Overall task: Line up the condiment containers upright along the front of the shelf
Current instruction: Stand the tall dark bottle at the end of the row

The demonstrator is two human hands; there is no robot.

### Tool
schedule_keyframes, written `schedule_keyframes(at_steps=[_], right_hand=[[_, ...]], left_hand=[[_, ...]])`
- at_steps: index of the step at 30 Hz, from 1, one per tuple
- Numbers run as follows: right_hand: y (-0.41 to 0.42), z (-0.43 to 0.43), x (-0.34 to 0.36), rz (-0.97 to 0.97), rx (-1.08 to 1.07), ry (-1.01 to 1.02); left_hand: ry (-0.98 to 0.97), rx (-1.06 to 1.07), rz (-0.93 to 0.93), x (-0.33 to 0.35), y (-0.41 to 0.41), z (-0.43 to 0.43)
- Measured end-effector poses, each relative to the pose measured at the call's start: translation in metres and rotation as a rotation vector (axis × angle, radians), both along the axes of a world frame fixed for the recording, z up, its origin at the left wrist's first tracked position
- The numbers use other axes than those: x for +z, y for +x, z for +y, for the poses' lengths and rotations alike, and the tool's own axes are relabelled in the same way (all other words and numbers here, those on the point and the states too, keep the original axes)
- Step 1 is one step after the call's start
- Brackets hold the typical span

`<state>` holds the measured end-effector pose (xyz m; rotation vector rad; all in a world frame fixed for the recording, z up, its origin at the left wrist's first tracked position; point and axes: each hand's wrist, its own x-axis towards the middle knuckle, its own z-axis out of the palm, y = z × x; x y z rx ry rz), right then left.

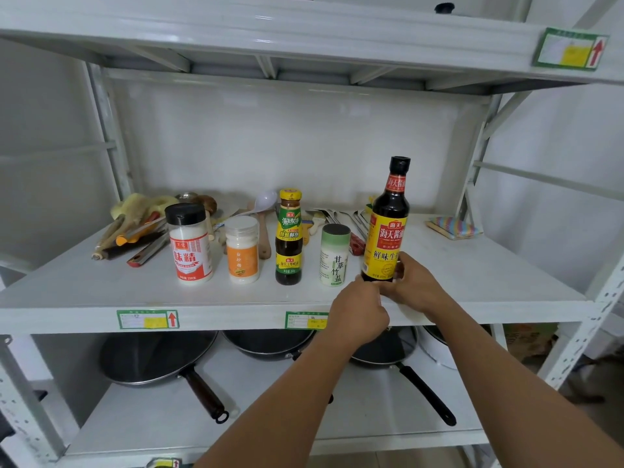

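Five containers stand upright in a row on the white shelf (pixel 101 292). From the left: an MSG shaker (pixel 190 243) with a black lid, a white sugar jar (pixel 242 249) with an orange label, a small dark sauce bottle (pixel 288 238), a green-topped salt canister (pixel 334 255), and a tall soy sauce bottle (pixel 388 224) with a yellow label. My right hand (pixel 413 283) grips the base of the soy sauce bottle from the right. My left hand (pixel 359 312) touches the bottle's lower left, fingers curled at its base.
Behind the row lie knives, a white spoon (pixel 265 201), wooden utensils, dried mushrooms and metal tongs. A striped cloth (pixel 454 228) lies at the back right. Black woks and pans (pixel 158 359) fill the shelf below. An upper shelf hangs overhead.
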<state>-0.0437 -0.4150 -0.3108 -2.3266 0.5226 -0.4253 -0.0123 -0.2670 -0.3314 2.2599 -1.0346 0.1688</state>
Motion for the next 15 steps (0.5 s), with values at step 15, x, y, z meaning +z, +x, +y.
schedule_keyframes(at_steps=[15], right_hand=[[-0.055, 0.010, 0.013, 0.268, 0.015, -0.183]], left_hand=[[-0.145, 0.010, 0.022, -0.006, -0.047, 0.069]])
